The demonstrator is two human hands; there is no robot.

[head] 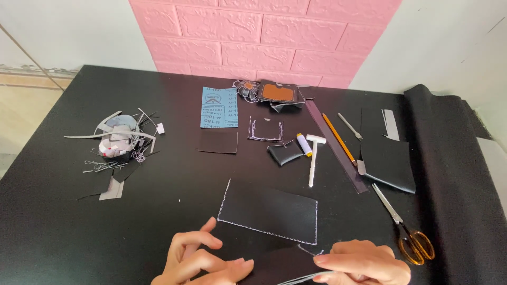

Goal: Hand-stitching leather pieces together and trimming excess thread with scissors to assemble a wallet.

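A black leather piece (269,211) with white stitching along its edges lies flat near the front of the black table (174,174). My left hand (198,261) rests at the leather's near left corner, fingers curled and touching its edge. My right hand (362,263) pinches the near right part of the leather, where a thin white thread (309,252) runs toward the fingers. Whether a needle sits in the fingers cannot be made out.
Scissors with amber handles (406,232) lie right of the leather. Beyond it sit a white T-shaped tool (314,155), a thread spool (303,143), a dark ruler (335,145), a pencil (339,138), black leather sheets (388,155), blue sandpaper (219,108) and a scrap pile (119,140).
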